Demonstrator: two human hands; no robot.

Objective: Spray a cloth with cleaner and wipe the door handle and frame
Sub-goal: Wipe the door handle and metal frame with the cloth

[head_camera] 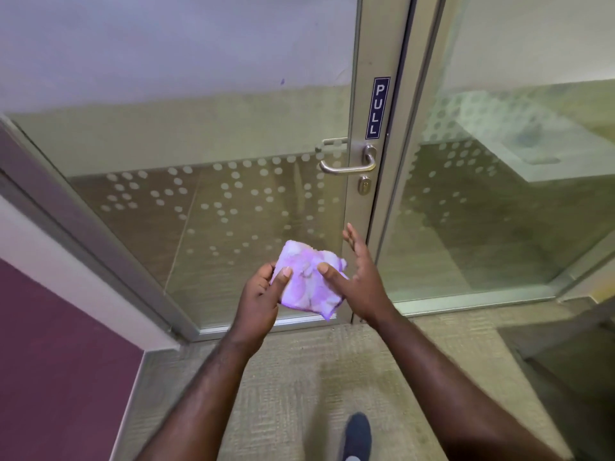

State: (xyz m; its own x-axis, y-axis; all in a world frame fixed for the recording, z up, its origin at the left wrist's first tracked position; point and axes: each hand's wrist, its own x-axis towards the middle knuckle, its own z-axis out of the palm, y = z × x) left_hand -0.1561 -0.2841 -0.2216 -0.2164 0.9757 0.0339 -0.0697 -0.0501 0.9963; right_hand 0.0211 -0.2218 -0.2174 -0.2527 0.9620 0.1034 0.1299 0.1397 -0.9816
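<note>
Here's the purple-and-white cloth [307,281], bunched up and held between both hands out in front of the glass door [206,181], low in the view and well below the door handle [347,166]. The left hand [258,301] has it from the left edge, thumb pressed on top and fingers curled underneath, so that hand is closed on the fabric. The right hand [361,281] comes in from the right side: its thumb lies on the top of the cloth near the middle, while the fingers are spread wide and point up and away, not wrapped round anything, with the palm facing the cloth's right edge. The lever handle sits on the metal door frame [366,94], its bar pointing left across the glass, with a keyhole [364,185] just beneath it and a dark PULL sign [377,108] running down the frame above it. A band of pale dots crosses the glass at handle height. Down at the bottom, one dark shoe [357,435] stands on the carpet [299,377], and a maroon wall panel [56,361] fills the left corner.
</note>
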